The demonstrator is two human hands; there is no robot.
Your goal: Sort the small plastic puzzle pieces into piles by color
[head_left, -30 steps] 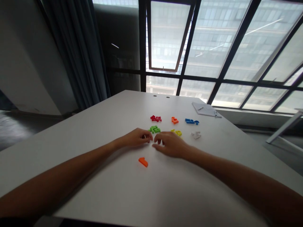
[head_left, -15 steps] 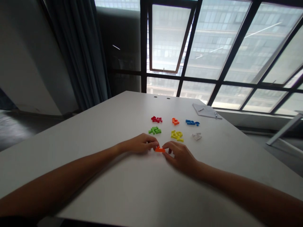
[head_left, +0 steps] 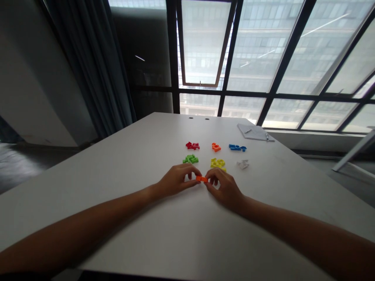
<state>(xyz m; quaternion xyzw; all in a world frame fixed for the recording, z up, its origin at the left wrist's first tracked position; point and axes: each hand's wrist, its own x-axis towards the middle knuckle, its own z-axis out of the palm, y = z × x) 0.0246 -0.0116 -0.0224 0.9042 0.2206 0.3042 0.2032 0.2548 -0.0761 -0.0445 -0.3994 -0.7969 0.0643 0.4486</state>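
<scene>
Orange pieces are pinched between my two hands, low over the white table. My left hand grips their left end between thumb and fingers. On the right end, the thumb and fingertips of my right hand are closed. Just beyond the hands lie a green pile, a yellow pile partly behind my right hand, and a white pile. Farther back are a red pile, an orange pile and a blue pile.
Papers with pens lie at the table's back right. Behind the table stand large windows and a dark curtain. A pale metal leg is at the far right.
Both hands have come a little upward in view with the orange pieces, which now sit straighter between the fingertips. The camera view has shifted slightly.
</scene>
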